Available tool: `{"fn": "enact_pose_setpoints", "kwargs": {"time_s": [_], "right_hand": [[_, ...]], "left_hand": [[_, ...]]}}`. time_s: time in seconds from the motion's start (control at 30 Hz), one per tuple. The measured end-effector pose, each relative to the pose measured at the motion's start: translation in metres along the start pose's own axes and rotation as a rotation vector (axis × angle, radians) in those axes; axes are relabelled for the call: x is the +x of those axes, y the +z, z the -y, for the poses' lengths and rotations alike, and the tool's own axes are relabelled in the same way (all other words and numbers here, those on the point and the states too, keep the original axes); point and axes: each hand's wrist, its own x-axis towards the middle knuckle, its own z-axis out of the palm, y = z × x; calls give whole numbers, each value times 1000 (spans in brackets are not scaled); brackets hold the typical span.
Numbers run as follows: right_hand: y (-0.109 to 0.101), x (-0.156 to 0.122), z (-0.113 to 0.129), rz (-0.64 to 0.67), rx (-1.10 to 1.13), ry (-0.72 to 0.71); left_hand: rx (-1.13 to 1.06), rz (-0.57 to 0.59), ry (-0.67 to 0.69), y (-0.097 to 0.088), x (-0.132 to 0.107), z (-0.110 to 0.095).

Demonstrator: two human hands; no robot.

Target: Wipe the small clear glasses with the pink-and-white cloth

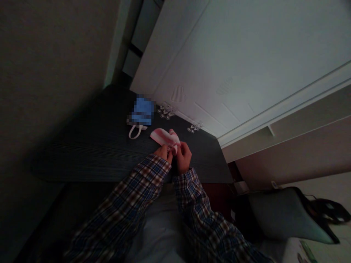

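Note:
Both my hands meet over the near part of a dark table [90, 146]. My left hand [163, 152] and my right hand [183, 157] are closed in a pinch on the near end of a small pink and white striped cloth [162, 136]. The rest of that cloth lies flat on the table just beyond my fingers. Both arms wear plaid sleeves.
A blue item [142, 110] with a white loop strap [136, 132] lies on the table behind the cloth. Small clear objects [165, 110] stand at the table's back edge by a white cabinet [233, 69]. A grey chair [279, 213] is at lower right.

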Motion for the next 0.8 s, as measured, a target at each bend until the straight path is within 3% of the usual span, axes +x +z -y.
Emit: {"fn": "enact_pose_setpoints", "kwargs": {"time_s": [0.47, 0.8], "right_hand": [[-2, -5, 2, -27, 76, 34], [3, -8, -1, 41, 255, 52]], "left_hand": [[94, 46, -11, -14, -2, -4], [294, -20, -86, -19, 5, 16]]}}
